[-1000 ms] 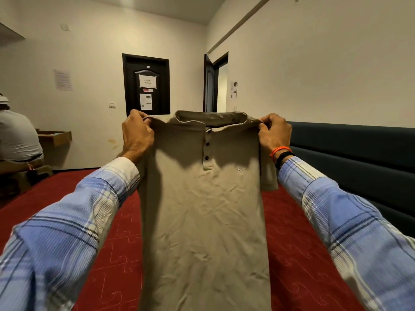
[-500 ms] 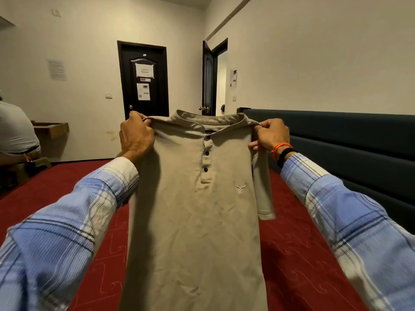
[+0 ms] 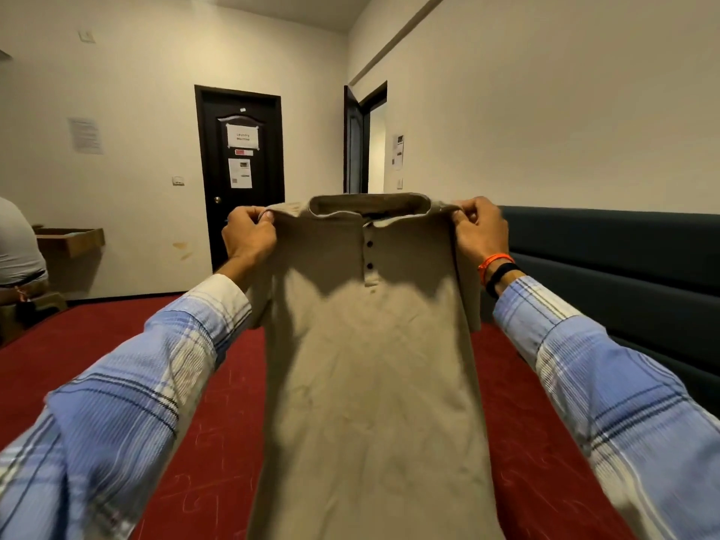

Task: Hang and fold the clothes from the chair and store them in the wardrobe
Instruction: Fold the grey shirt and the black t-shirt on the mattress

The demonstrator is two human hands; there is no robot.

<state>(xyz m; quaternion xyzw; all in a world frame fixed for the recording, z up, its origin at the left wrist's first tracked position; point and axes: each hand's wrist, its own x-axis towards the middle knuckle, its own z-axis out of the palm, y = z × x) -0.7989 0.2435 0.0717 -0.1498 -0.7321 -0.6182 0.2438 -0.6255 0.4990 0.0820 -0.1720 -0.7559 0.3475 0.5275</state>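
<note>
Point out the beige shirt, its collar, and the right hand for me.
beige shirt (image 3: 374,383), head view, front panel.
collar (image 3: 370,202), head view, back band.
right hand (image 3: 481,231), head view, back of hand.

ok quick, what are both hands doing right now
left hand: pinching the beige polo shirt at its shoulder
right hand: pinching the other shoulder

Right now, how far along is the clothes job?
Done: nothing stored that this view shows; no wardrobe, chair or hanger in frame. In hand: the left hand and right hand pinch the shoulders of a beige polo shirt, held up unfolded over the red surface. Left: fold or hang it, then store.
</note>
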